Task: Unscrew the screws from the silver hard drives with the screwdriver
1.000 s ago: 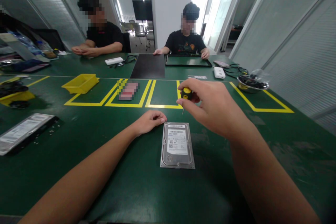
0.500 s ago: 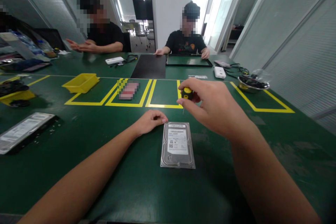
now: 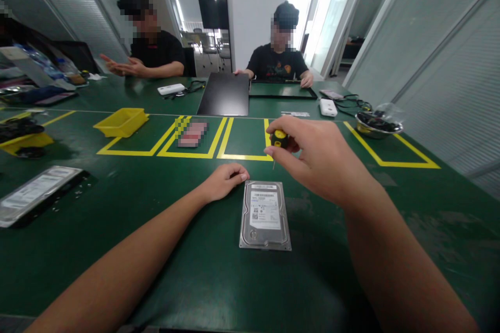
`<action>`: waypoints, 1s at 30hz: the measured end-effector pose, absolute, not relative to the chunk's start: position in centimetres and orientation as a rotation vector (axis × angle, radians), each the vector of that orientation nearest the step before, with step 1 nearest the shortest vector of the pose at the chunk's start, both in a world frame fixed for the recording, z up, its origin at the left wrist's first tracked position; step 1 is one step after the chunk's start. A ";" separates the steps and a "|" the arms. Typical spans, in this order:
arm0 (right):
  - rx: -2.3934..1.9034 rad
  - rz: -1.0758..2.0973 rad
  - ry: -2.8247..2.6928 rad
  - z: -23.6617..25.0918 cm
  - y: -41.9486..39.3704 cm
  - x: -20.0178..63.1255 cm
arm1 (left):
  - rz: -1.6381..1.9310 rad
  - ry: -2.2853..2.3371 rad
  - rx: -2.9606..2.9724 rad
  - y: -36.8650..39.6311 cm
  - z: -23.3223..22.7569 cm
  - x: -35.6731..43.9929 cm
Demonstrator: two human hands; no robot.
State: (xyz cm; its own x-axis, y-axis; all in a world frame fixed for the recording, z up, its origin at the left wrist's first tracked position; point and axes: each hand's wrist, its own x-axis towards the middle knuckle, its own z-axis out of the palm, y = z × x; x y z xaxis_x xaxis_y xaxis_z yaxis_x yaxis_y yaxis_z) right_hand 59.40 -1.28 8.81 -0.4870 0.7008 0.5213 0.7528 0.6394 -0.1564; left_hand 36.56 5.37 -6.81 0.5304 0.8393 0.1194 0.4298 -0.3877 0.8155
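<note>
Yellow bin point(image 3: 113, 128) and metal bowl point(image 3: 373, 130) beyond | silver hard drive point(image 3: 265, 216) just beside left hand point(image 3: 223, 183), grip unclear | right hand point(image 3: 317, 155) clamped on screwdriver point(image 3: 279, 139)

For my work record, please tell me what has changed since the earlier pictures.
The far edge of the dark panel has risen; the left co-worker's hands have opened. Unchanged: the right hand grips the screwdriver, the left hand is by the hard drive.

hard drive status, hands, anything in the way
Right hand gripping screwdriver; left hand at far left corner of hard drive. It lies flat on table. Second drive off left, likely no obstacle.
</note>
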 end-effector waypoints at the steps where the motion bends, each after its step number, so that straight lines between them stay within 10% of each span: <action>1: -1.132 -0.125 -2.309 8.8 -1.3 59.4 | 0.692 1.031 2.014 5.3 -6.8 36.6; 30: -1.158 -0.122 -2.337 8.8 -1.2 59.3 | 0.766 1.110 2.172 4.6 -6.7 36.7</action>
State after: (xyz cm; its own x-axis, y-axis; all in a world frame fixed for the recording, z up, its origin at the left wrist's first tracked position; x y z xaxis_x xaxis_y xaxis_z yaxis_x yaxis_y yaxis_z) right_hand 59.33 -1.22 8.80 -0.4962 0.7158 0.4913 0.7632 0.6294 -0.1462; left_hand 36.74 4.58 -6.67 0.4897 0.8418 0.2272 0.5112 -0.4883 0.7073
